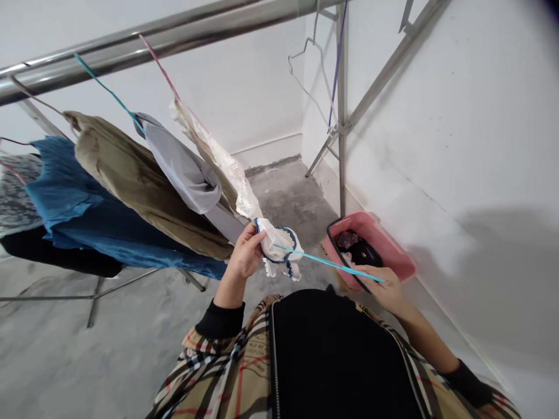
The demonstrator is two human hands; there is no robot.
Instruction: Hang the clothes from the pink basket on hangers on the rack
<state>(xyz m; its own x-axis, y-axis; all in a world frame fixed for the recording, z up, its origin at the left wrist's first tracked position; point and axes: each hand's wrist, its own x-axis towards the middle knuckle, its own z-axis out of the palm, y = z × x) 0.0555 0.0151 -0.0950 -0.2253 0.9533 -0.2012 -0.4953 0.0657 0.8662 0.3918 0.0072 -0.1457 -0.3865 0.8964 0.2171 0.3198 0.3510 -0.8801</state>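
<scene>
In front of my chest, my left hand (247, 251) pinches a small white garment (271, 240) with dark blue trim, thumb on top near its edge. A light blue hanger (329, 263) reaches from my right hand (384, 286) to the garment, its far end lying at the cloth's opening. My right fingers are closed around the near end of the hanger. How much of the hanger sits inside the garment is hidden. Just beyond my left hand hangs a white lacy garment (231, 169) on a pink hanger (159, 67).
A metal drying rack (183, 49) carries a grey garment (179, 166), an olive one (117, 169) and a blue one (87, 198). Bare hangers (312, 43) hang near its right post (342, 151). A pink basket (395, 247) with items stands by the wall at right.
</scene>
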